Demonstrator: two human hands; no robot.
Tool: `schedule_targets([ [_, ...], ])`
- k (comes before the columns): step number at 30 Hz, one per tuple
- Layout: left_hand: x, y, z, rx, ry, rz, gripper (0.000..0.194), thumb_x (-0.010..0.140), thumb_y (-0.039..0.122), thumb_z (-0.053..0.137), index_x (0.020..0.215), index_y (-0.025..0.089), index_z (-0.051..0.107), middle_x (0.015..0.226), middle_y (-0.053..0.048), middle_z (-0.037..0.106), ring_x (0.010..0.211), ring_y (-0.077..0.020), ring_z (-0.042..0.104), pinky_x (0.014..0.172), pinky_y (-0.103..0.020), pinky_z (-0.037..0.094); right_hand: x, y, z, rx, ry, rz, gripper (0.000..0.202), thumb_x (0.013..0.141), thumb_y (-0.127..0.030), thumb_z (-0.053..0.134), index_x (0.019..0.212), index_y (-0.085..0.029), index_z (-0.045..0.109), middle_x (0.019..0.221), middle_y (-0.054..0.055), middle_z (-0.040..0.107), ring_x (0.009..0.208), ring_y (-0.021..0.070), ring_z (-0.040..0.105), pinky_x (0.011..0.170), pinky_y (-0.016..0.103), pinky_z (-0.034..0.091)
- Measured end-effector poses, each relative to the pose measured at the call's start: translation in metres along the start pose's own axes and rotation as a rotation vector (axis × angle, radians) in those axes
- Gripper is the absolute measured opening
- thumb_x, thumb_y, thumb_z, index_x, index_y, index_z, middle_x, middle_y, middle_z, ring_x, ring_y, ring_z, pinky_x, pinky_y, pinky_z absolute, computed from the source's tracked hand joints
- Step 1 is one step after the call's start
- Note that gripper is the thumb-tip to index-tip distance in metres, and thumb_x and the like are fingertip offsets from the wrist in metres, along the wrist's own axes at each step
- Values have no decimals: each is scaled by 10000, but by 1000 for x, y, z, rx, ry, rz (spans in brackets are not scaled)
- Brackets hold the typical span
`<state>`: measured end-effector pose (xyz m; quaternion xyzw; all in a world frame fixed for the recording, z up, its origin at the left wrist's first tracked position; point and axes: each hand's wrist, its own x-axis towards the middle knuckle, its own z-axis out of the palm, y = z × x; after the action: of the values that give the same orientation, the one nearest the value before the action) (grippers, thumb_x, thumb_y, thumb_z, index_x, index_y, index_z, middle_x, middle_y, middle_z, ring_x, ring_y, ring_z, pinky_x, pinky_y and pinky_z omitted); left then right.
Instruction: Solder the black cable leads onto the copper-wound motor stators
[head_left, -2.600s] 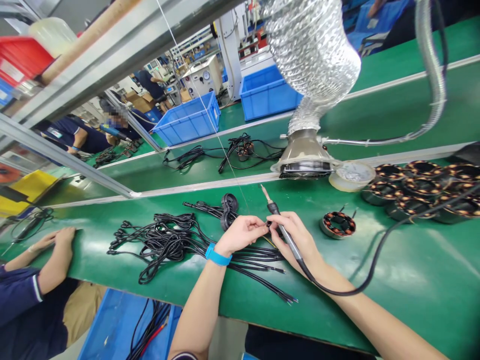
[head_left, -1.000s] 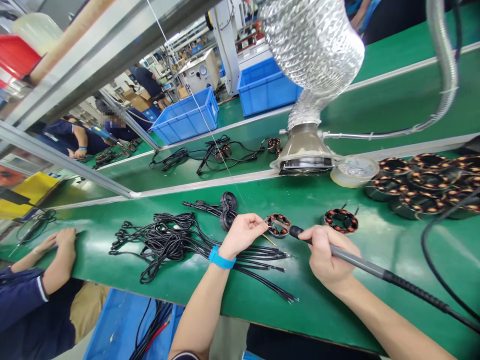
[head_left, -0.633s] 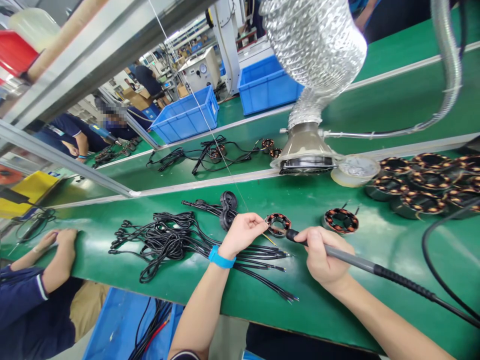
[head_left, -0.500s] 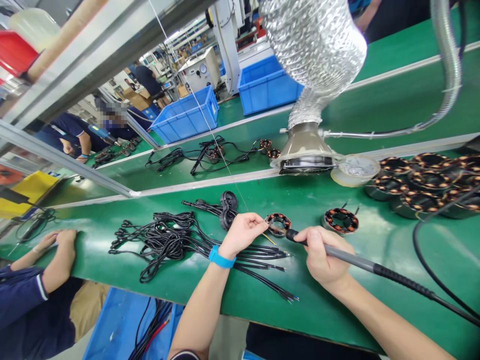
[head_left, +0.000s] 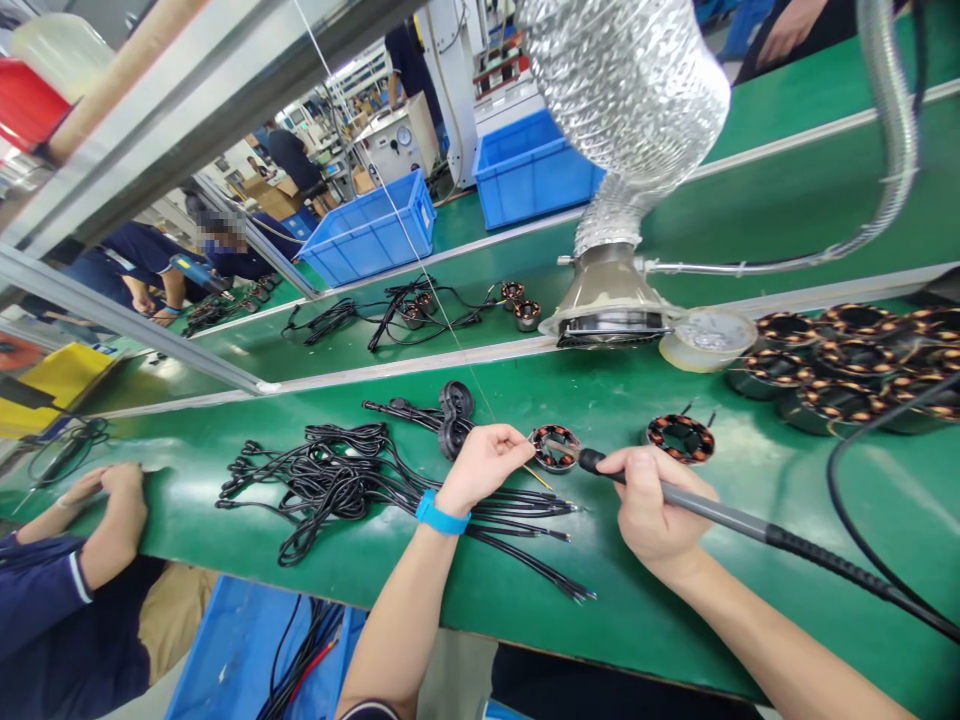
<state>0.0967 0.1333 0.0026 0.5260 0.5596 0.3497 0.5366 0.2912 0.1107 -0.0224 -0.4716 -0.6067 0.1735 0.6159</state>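
Observation:
My right hand (head_left: 660, 505) is closed round the grey handle of a soldering iron (head_left: 697, 503), its tip over a round copper-wound stator (head_left: 555, 449) on the green table. At the stator's left edge, my left hand (head_left: 491, 462), with a blue wristband, is pinched; what lies between its fingertips is too small to make out. A thin yellow wire (head_left: 538, 478) shows just below those fingers. Another stator (head_left: 680, 440) sits to the right, beyond my right hand. Black cables (head_left: 525, 520) with bared ends pass beneath my left wrist.
Black cable coils (head_left: 337, 480) lie left of my hands. A fume hood (head_left: 611, 300) hangs behind the stator, beside a round tub (head_left: 709, 338) and several stacked stators (head_left: 855, 358). A co-worker's hands (head_left: 112, 490) rest at the far left. A blue bin (head_left: 240, 650) stands below the table edge.
My right hand and the iron have shifted slightly right, showing more of the stator. My left hand has barely moved. On the rear belt, small stators and cables have slid left.

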Motion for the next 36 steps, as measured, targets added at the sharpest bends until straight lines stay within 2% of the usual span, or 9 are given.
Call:
schedule_targets([
  [7,-1,1,1,18,0,9,319,758,406,712,729,99,628,585,30,509,528,-57,353,528,-211,279,8,-6,4,-22,-51,-94,298,1012,-232,441,822,-180,665,681,5,636,607,126,618,655,265,501],
  [12,0,1,2,11,-2,1,311,759,397,707,743,95,632,602,18,538,535,-62,385,530,-209,298,14,0,11,-42,-223,-173,175,996,-190,489,1076,-180,645,890,32,653,759,140,616,732,281,486],
  [14,0,1,2,8,-3,5,313,756,400,708,743,96,635,613,9,557,542,-67,409,536,-209,313,13,7,16,-115,-317,-192,259,976,-238,544,1226,-190,591,1038,66,634,914,193,608,838,341,484],
  [16,0,2,1,16,-8,7,315,762,408,704,744,102,636,591,17,546,520,-65,404,525,-209,310,10,15,20,-170,-407,-178,445,930,-300,625,1348,-201,509,1171,94,585,1038,240,577,916,390,472],
  [18,-1,2,-1,42,-22,-7,312,777,416,691,754,110,633,550,33,515,483,-66,393,500,-211,297,7,24,23,-169,-494,-149,569,907,-317,657,1422,-223,433,1265,106,524,1088,244,561,927,377,479],
  [22,-1,2,-7,140,-40,28,289,810,394,662,761,110,637,595,13,548,519,-77,427,516,-213,312,8,34,24,-95,-610,-134,517,943,-252,583,1427,-266,401,1299,87,474,1076,191,569,912,303,483],
  [29,3,-4,-12,236,-12,97,297,835,387,653,777,96,669,681,-22,606,605,-97,464,573,-220,339,20,43,18,-23,-635,-117,474,933,-221,586,1375,-274,421,1240,69,481,1043,175,571,914,275,468],
  [33,4,-5,-19,126,-114,45,356,783,431,727,860,87,676,739,-36,635,639,-100,504,608,-219,377,24,48,14,6,-609,-125,469,941,-245,590,1374,-265,413,1224,72,486,1055,183,565,942,288,463],
  [36,2,-4,-24,93,-166,8,384,759,453,758,859,99,649,665,10,568,580,-71,447,554,-200,330,25,50,14,4,-597,-122,470,942,-263,593,1376,-264,411,1214,74,491,1046,190,570,942,301,473],
])
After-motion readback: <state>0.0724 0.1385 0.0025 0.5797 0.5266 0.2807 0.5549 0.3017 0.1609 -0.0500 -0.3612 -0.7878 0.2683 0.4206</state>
